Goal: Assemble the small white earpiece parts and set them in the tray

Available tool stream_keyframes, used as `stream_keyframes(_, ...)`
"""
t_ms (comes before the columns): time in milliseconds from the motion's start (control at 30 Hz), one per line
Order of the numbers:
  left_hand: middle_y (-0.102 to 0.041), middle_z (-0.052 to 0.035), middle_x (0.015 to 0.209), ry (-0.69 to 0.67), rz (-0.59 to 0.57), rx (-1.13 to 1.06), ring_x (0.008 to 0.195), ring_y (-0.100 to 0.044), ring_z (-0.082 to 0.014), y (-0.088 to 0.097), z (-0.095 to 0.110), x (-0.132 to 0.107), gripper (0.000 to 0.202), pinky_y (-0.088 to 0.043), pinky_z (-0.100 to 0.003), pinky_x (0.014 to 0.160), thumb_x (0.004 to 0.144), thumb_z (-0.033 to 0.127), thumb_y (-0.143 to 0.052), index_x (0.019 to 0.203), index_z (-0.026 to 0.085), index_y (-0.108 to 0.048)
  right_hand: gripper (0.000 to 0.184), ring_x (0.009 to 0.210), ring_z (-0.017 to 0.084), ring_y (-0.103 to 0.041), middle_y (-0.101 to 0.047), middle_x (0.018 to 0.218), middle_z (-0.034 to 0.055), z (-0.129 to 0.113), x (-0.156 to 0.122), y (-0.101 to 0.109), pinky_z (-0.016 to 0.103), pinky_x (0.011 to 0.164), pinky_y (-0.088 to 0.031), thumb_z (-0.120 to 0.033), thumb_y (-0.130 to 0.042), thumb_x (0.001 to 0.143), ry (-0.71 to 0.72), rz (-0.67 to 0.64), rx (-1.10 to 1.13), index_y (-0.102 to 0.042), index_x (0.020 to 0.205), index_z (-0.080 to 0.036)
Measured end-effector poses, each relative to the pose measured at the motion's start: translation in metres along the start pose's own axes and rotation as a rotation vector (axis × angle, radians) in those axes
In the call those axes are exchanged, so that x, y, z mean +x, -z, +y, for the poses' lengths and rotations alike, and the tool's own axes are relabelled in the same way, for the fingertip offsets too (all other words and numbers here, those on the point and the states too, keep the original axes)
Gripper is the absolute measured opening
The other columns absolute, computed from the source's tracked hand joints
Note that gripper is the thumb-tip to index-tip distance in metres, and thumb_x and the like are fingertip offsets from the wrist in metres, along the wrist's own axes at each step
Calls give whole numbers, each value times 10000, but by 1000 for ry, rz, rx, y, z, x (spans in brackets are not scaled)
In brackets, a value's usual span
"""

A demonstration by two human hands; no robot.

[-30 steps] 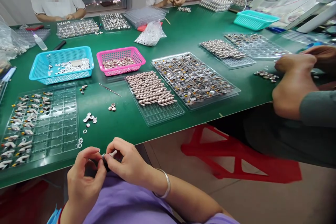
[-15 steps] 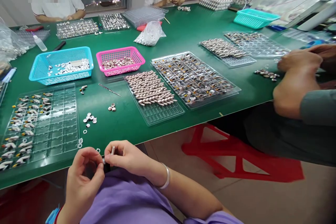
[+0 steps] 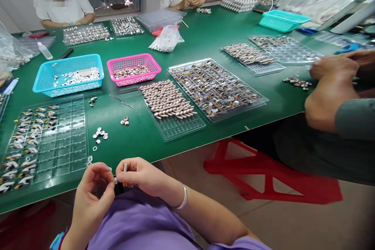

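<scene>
My two hands meet just below the near edge of the green table (image 3: 205,39). My right hand (image 3: 140,177), with a silver bangle on its wrist, pinches a small pale pin-shaped part (image 3: 125,168) that sticks up between its fingers. My left hand (image 3: 93,195) is curled with thumb and finger pressed on a tiny ring-like piece (image 3: 115,181) at the pin's lower end. Loose small rings and caps (image 3: 100,134) lie on the table just ahead of my hands.
A clear compartment tray (image 3: 58,140) with small parts lies at near left. Beyond are a blue basket (image 3: 68,75), a pink basket (image 3: 133,69), tweezers (image 3: 122,101) and trays of pinkish parts (image 3: 168,99). A co-worker's hands (image 3: 331,86) work at right; two more people sit across.
The pin in my right hand has turned from lying sideways to standing upright, and both hands have dropped slightly below the table edge. The co-worker's hands at right shifted a little.
</scene>
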State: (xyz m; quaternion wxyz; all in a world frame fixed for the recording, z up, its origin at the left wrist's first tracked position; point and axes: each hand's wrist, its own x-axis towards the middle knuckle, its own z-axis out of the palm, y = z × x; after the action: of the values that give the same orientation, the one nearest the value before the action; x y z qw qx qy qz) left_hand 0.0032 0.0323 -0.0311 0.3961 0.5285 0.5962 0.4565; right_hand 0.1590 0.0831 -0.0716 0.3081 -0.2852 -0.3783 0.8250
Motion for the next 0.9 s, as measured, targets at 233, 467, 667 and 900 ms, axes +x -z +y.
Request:
stream_keyframes(233, -627, 25, 775, -423, 2, 250, 620, -604, -100, 9, -7, -1, 119, -516, -190, 554, 809, 142, -689, 888, 219, -645, 342, 543, 63, -442, -545, 604, -48, 4, -4, -7, 213, 552, -324, -410, -820, 686, 74, 48, 135, -625, 730, -132)
stream_keyframes(467, -601, 2, 821, -657, -25, 293, 685, -579, -100, 15, -6, -1, 174, -503, -183, 541, 813, 65, -698, 933, 190, -682, 376, 511, 53, -450, -560, 575, -48, 6, -5, -13, 207, 528, -304, -392, -876, 606, -21, -39, 343, -630, 711, -129)
stream_keyframes(667, -600, -8, 828, -720, -47, 264, 739, -572, -116, 16, -7, -1, 212, -514, -211, 587, 797, 23, -706, 956, 163, -699, 350, 510, 54, -466, -572, 572, -38, 7, -8, -14, 205, 521, -280, -368, -867, 631, -14, -86, 352, -639, 715, -115)
stream_keyframes(900, -624, -12, 814, -759, -40, 255, 728, -574, -127, 16, -7, -2, 257, -517, -247, 583, 779, -19, -701, 968, 154, -707, 385, 506, 53, -454, -570, 587, -42, 7, -10, -16, 211, 512, -265, -413, -872, 632, 18, -94, 337, -627, 719, -128)
